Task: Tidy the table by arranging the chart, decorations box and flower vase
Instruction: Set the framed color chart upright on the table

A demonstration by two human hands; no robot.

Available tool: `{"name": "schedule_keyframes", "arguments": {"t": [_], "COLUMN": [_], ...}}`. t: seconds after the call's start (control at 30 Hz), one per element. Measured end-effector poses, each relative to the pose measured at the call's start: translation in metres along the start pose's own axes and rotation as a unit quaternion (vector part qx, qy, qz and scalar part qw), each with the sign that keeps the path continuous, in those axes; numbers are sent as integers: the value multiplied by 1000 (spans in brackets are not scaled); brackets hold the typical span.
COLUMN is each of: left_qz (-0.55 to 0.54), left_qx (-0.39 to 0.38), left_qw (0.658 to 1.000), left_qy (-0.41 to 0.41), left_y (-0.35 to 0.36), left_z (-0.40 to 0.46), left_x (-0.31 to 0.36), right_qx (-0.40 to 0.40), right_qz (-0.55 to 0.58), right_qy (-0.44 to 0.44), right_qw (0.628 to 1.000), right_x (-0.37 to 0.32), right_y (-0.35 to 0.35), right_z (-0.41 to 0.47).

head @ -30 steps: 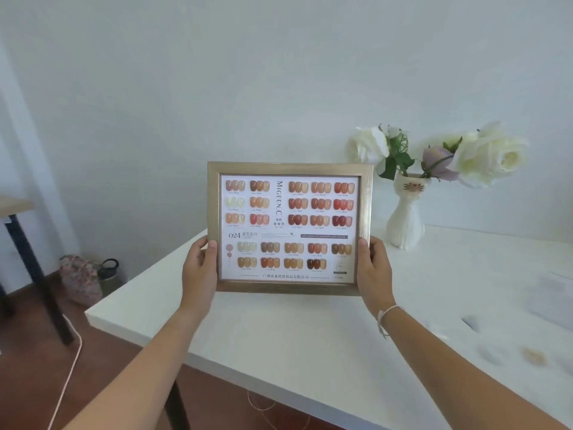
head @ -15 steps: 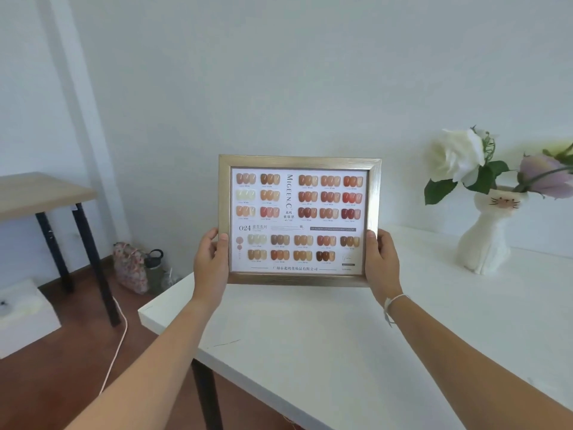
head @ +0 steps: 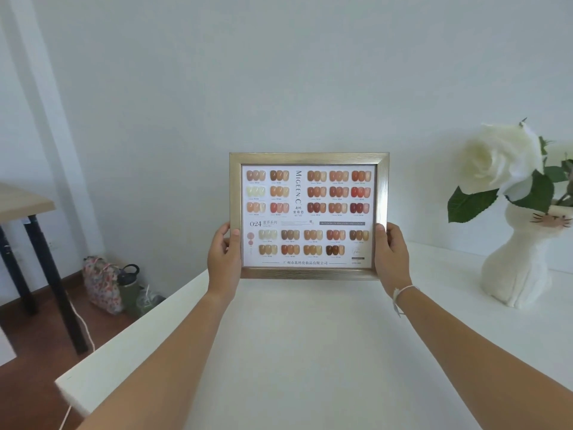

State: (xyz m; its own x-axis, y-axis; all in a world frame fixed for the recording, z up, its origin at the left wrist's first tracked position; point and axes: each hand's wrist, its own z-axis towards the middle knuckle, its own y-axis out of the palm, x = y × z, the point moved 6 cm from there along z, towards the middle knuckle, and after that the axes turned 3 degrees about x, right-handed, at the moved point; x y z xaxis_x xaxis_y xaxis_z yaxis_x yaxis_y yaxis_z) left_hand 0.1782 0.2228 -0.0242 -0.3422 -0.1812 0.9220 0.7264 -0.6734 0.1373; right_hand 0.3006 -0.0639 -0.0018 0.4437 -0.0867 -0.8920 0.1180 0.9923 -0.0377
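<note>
I hold the chart (head: 310,215), a gold-framed card of nail colour samples, upright above the far left part of the white table (head: 310,352). My left hand (head: 224,255) grips the frame's lower left edge. My right hand (head: 391,254) grips its lower right edge; a white band circles that wrist. The flower vase (head: 516,268), white and cat-shaped with white roses and green leaves, stands on the table at the far right, partly cut off by the frame edge. No decorations box is in view.
A white wall runs close behind the table. Left of the table, on the brown floor, sit a floral bag (head: 102,285) and a dark bottle (head: 130,285). A wooden table with black legs (head: 28,209) stands at the far left, with a white cable (head: 83,333) on the floor.
The view has swung left and the chart has moved left along the table with both hands still on it. The vase now lies farther to the right of the chart.
</note>
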Motion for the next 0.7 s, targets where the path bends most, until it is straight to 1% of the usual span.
{"name": "schedule_keyframes", "arguments": {"t": [0.4, 0.7], "left_qz": [-9, -10], "left_qx": [-21, -41], "left_qw": [1000, 999], "left_qy": [-8, -24], "left_y": [58, 76], "left_z": [45, 52], "left_x": [-46, -56], "right_qx": [35, 66], "right_qz": [-11, -15], "right_qy": [15, -7], "right_qw": [999, 998], "right_x": [56, 67], "right_y": [1, -6], "right_z": [48, 59]}}
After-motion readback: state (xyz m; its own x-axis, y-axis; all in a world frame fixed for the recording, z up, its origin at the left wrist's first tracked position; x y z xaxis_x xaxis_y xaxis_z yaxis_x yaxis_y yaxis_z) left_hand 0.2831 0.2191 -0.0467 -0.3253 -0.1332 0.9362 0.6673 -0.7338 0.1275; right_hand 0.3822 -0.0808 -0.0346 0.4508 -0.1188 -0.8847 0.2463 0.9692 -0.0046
